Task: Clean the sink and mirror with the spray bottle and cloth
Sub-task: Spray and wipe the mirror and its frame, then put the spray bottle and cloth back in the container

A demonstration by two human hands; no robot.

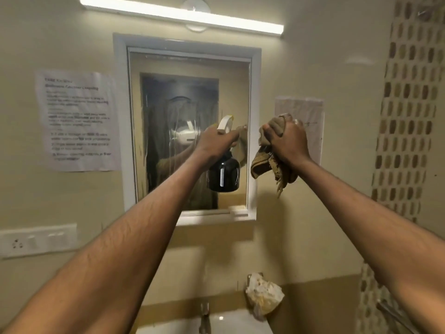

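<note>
runoff is the main risk: streaks already trail down the mirror (187,121) glass, and more spray would send drips over the lower frame toward the sink (231,321) below. left hand (216,141) is curled round the neck of the spray bottle (224,172), held close in front of the glass; right hand (286,138) is clenched on the bunched cloth (269,162), just off the mirror's right frame edge. paper notices (77,121) flank both sides, so overspray or a wide wipe could wet them. open wall above the tap (204,317).
</note>
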